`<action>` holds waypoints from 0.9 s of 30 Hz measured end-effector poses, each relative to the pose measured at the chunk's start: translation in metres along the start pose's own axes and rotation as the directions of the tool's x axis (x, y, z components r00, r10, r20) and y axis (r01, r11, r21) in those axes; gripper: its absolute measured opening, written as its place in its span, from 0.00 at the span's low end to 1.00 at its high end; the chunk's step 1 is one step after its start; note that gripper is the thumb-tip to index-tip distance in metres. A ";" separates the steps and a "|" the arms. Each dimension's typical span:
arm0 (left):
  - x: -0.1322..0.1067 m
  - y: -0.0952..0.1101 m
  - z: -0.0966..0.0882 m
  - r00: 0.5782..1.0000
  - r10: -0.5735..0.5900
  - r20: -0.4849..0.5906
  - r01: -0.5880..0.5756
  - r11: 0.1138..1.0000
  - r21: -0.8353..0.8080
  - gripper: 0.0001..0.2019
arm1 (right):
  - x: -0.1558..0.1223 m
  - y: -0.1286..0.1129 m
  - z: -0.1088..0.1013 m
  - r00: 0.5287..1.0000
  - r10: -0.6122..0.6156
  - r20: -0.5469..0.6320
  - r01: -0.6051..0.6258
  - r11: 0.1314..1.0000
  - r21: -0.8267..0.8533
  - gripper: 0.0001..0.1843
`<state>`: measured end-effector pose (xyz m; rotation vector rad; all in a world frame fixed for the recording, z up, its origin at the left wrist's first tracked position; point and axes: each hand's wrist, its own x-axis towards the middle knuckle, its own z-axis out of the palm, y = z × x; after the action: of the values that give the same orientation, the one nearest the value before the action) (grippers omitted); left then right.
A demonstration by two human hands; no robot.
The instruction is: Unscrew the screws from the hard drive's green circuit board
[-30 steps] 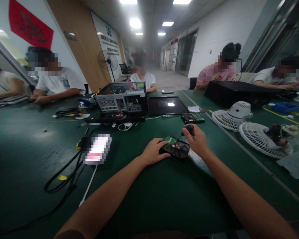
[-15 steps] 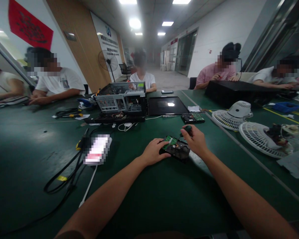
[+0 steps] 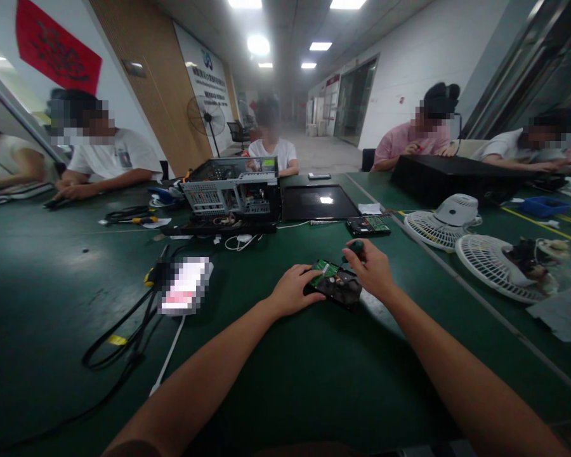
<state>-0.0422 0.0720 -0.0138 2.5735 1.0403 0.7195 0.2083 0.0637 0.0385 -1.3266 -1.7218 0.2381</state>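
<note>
A hard drive (image 3: 345,289) lies on the green table with its green circuit board facing up. My left hand (image 3: 295,291) grips its left end, fingers over the board and thumb along the near edge. Closed around a dark green screwdriver handle (image 3: 356,247) is my right hand (image 3: 374,271), just above the drive's right side. The screwdriver's thin shaft slants down to the board; whether its tip sits in a screw is too small to tell. Beyond my hands rests a second hard drive (image 3: 368,226), also board side up.
An opened computer case (image 3: 233,193) and a flat black panel (image 3: 320,202) stand farther back. Left are a lit phone (image 3: 186,285) and a looped black cable (image 3: 88,355). White fan parts (image 3: 497,266) lie right. Several people sit around the table.
Both hands stay on the hard drive and screwdriver almost unmoved. The green handle has shifted very slightly left in the right hand.
</note>
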 end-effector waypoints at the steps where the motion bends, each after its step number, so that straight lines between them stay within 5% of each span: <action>1: 0.000 0.000 0.000 1.000 0.001 -0.001 -0.001 1.000 0.001 0.33 | 0.000 0.000 0.000 1.000 -0.008 0.005 0.008 1.000 -0.003 0.19; 8: -0.001 -0.001 0.000 1.000 -0.011 0.006 0.011 1.000 0.001 0.33 | 0.000 -0.001 0.000 1.000 0.013 0.012 -0.013 1.000 0.028 0.20; 12: -0.001 -0.001 0.000 1.000 -0.006 0.002 0.006 1.000 -0.003 0.32 | -0.001 -0.005 0.000 0.996 0.050 0.076 -0.063 0.981 0.183 0.23; 22: -0.001 -0.001 0.001 1.000 -0.011 -0.005 0.011 1.000 -0.010 0.33 | 0.003 -0.009 0.000 0.967 0.149 0.208 -0.246 0.764 0.597 0.26; 27: -0.001 -0.002 0.002 1.000 -0.012 -0.005 0.012 1.000 -0.011 0.33 | 0.004 -0.009 -0.001 0.949 0.181 0.258 -0.310 0.687 0.657 0.25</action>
<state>-0.0425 0.0723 -0.0166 2.5555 1.0493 0.7274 0.2027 0.0627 0.0469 -0.9646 -1.3532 1.0831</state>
